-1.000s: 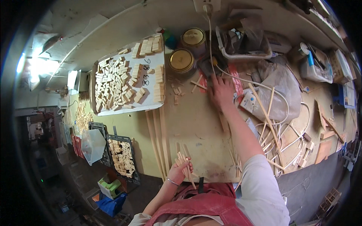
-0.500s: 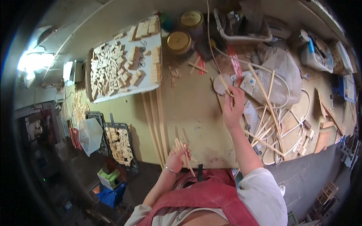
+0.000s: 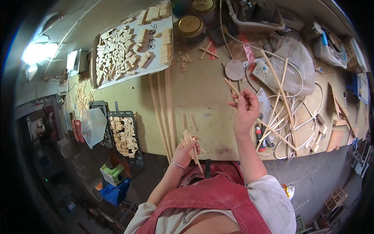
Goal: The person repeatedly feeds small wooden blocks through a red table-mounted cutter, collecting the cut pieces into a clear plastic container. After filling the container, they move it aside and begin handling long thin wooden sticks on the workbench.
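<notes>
My left hand (image 3: 184,153) is closed round a small bundle of thin wooden sticks (image 3: 193,153), just above the front edge of the workbench. Further right, my right hand (image 3: 247,113) pinches one short wooden stick (image 3: 231,85) between thumb and fingers, its far end pointing up and left. Beyond that stick lies a round pale disc (image 3: 235,70), apart from it. Two short wooden pieces (image 3: 193,122) rest on the bench beyond my left hand.
A white tray (image 3: 156,68) of small wooden blocks stands at the back left, with long wooden strips (image 3: 161,113) reaching toward me from it. Right of my arm are longer sticks (image 3: 286,99), white cable (image 3: 318,109) and a plastic bag (image 3: 302,70). Lidded tins (image 3: 190,25) stand behind.
My right hand has drawn back toward me, bringing its stick away from the round disc. The left hand still holds its bundle. The whole view has shifted slightly.
</notes>
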### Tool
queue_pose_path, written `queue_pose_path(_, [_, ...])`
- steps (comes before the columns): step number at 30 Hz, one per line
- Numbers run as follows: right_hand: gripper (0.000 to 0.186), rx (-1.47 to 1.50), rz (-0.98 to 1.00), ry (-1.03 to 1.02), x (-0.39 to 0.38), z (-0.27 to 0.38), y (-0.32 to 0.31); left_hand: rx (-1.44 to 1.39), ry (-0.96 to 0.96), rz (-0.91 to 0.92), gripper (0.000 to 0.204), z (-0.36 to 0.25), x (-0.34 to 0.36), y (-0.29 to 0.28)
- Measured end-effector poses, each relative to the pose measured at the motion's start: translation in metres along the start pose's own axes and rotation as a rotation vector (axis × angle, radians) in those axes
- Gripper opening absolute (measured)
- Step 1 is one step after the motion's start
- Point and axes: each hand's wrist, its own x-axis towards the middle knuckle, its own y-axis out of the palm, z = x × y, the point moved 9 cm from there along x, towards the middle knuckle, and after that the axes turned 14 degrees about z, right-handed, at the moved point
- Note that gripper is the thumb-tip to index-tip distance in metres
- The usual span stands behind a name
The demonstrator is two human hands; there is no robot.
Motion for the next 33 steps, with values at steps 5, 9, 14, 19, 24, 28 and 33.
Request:
queue_pose_path(5, [0.022,-0.773,0.146,-0.081,-0.015,-0.048,-0.024,-0.015,0.002,0.008,0.034,0.005,-0.008,-0.005])
queue_pose_path(9, [0.010,-1.168,0.153,-0.325,-0.046,-0.046,-0.025,-0.023,0.018,0.029,0.033,0.010,-0.015,-0.007])
queue_pose_path(14, [0.015,-0.508,0.050,0.385,-0.069,-0.125,-0.081,-0.029,0.015,0.033,0.033,0.017,-0.021,-0.013])
queue_pose_path(19, [0.016,-0.209,0.161,0.489,-0.103,-0.075,-0.048,0.018,0.081,0.036,0.027,0.006,-0.028,-0.013])
queue_pose_path(24, [0.022,-0.164,0.417,0.497,-0.138,-0.024,-0.007,0.190,0.148,0.054,0.023,-0.031,-0.043,0.010])
queue_pose_path(28, [0.024,-0.194,0.546,0.511,-0.174,-0.006,0.016,0.341,0.099,0.184,0.025,-0.032,-0.061,0.034])
queue_pose_path(33, [0.024,-0.210,0.610,0.478,-0.220,0.008,0.038,0.291,-0.019,0.481,0.025,0.001,-0.086,0.046])
